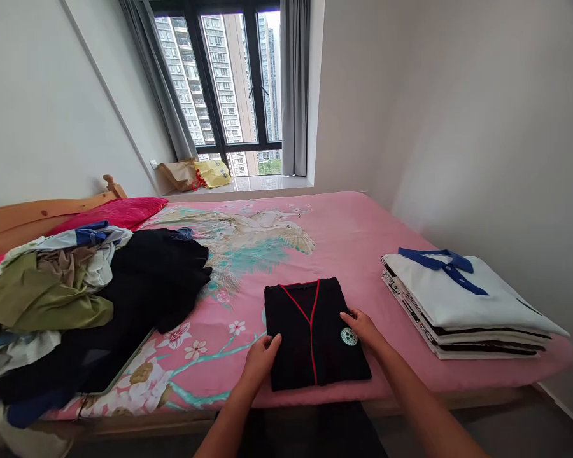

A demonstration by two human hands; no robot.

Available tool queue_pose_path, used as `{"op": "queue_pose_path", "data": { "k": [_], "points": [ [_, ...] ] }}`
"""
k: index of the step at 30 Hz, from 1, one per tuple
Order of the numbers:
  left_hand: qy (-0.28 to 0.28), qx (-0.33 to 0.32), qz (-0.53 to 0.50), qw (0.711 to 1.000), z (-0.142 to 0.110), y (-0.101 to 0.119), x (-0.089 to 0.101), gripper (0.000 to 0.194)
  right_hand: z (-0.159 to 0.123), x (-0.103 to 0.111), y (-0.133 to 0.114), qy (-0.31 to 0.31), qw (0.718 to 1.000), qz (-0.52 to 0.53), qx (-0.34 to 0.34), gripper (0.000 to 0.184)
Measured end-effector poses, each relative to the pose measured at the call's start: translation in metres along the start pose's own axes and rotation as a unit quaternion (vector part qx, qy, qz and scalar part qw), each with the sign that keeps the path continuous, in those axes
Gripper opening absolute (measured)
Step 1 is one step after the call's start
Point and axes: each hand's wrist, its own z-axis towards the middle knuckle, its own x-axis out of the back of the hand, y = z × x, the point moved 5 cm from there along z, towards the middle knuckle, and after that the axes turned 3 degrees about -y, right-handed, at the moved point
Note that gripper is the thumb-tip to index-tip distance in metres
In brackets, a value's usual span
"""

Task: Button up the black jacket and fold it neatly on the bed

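A folded black garment (310, 331) with red trim and a round white badge lies near the front edge of the pink bed (344, 235). My left hand (260, 359) rests against the garment's left edge, fingers curled onto the cloth. My right hand (363, 327) presses on its right side by the badge, fingers bent over the edge. Both hands touch the garment, which lies flat on the sheet.
A stack of folded clothes (463, 305), topped by a white shirt with a blue collar, sits at the bed's right. A loose heap of unfolded clothes (76, 299) covers the left. A red pillow (119, 213), wooden headboard, window and paper bags (195, 173) lie beyond.
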Motion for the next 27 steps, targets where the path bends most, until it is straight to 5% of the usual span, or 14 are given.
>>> {"op": "queue_pose_path", "data": {
  "k": [5, 9, 20, 27],
  "points": [
    [0.036, -0.004, 0.021, 0.999, 0.058, 0.032, 0.007, 0.042, 0.031, -0.009, -0.018, 0.006, 1.0, 0.026, -0.003, 0.033],
    [0.079, -0.016, 0.051, 0.995, 0.074, 0.036, 0.006, 0.03, 0.046, -0.014, -0.023, 0.038, 0.999, -0.002, 0.013, 0.035],
    [0.079, 0.014, 0.059, 0.995, 0.065, 0.009, 0.006, 0.04, 0.036, -0.008, -0.013, 0.058, 0.998, -0.008, -0.003, 0.042],
    [0.045, 0.033, -0.021, 0.998, -0.004, -0.015, -0.01, 0.051, -0.037, 0.002, 0.009, 0.027, 0.995, 0.098, -0.014, 0.044]
  ]
}}
